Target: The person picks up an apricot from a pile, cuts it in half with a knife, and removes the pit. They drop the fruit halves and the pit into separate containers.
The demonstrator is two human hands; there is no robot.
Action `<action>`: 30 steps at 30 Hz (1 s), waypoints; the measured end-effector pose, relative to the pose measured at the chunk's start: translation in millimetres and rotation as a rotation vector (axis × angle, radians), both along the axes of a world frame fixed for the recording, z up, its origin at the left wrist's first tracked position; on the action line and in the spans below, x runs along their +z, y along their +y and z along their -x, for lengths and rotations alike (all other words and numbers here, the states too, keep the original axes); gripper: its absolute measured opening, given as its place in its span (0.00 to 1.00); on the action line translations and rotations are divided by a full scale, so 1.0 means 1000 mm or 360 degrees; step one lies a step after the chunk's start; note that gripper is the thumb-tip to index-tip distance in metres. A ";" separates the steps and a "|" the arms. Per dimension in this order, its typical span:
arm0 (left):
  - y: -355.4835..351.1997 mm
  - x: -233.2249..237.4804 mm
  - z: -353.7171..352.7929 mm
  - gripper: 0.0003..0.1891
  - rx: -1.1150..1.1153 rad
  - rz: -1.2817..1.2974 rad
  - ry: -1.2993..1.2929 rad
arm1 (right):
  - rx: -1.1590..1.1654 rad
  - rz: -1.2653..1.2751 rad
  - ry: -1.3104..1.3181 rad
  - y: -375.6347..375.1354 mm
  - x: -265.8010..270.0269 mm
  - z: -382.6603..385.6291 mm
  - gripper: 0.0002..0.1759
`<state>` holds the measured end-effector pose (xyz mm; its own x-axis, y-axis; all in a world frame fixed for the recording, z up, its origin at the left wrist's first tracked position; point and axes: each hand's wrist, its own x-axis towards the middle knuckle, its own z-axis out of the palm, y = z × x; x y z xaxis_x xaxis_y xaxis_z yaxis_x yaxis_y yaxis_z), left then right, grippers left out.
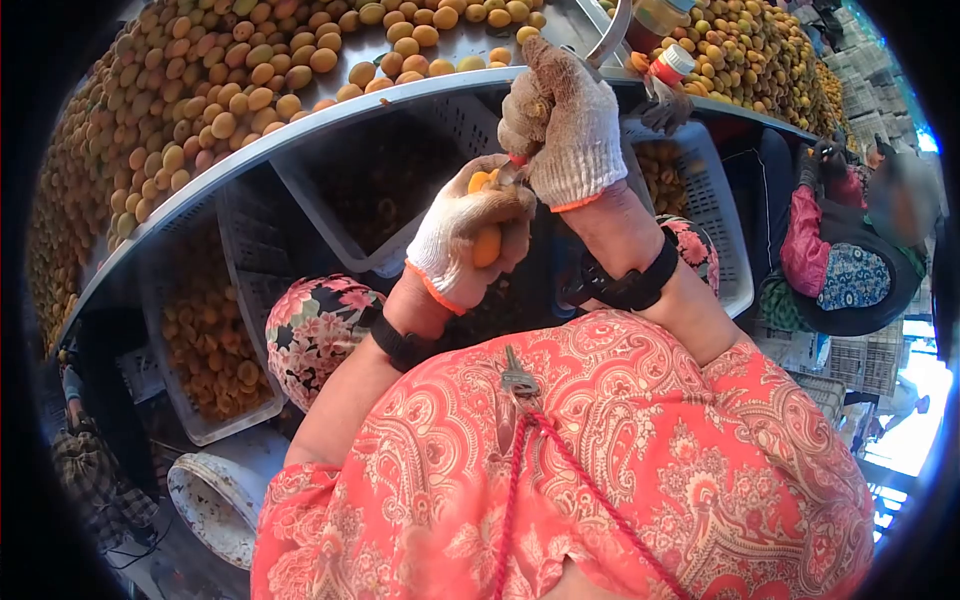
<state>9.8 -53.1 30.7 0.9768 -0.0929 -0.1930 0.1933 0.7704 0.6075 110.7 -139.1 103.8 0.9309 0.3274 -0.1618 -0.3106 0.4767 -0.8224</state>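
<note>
My left hand (465, 235), in a white glove soiled brown at the fingers, is closed around orange apricots (487, 246); an orange piece also shows at the top of its grip. My right hand (570, 125), in a matching glove, is closed just above and to the right. From its fist shows a red bit and a short metal blade of a small knife (516, 163), which meets the fruit in my left hand. Most of the handle is hidden by the fingers. Both hands are over the near edge of a metal table (380, 92) heaped with whole apricots (230, 60).
Below the table edge, a crate (345, 240) stands beneath my hands, its inside dark. A left crate (240, 425) holds apricot halves (205, 350); another crate (735, 250) is at right. A red-and-white-capped container (672, 65) stands on the table. A white bucket (215, 500) and people (850, 240) are nearby.
</note>
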 end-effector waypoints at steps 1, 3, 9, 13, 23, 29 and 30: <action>0.002 -0.008 0.000 0.17 -0.0034 -0.0262 -0.0255 | 0.0003 -0.0018 -0.0018 0.000 -0.001 0.000 0.13; -0.001 -0.006 0.001 0.16 -0.0068 -0.0519 -0.0507 | 0.0011 -0.0082 0.0010 0.002 -0.002 -0.002 0.13; -0.009 0.001 0.002 0.22 0.0117 0.0295 -0.0092 | 0.0033 -0.0302 0.0253 0.001 -0.014 -0.014 0.17; -0.010 0.001 0.000 0.15 0.0196 0.0346 0.0029 | -0.0046 -0.0245 0.0359 0.005 -0.017 -0.014 0.19; -0.013 0.006 -0.003 0.19 0.0380 -0.0652 -0.0053 | 0.0074 -0.0329 0.0541 0.000 -0.017 -0.019 0.20; -0.013 -0.001 -0.007 0.19 0.0339 -0.1114 -0.0200 | -0.0037 -0.0196 0.0612 -0.005 -0.008 -0.014 0.20; -0.012 0.001 -0.005 0.19 0.0335 -0.1113 -0.0199 | 0.0007 -0.0225 0.0587 -0.009 -0.010 -0.016 0.21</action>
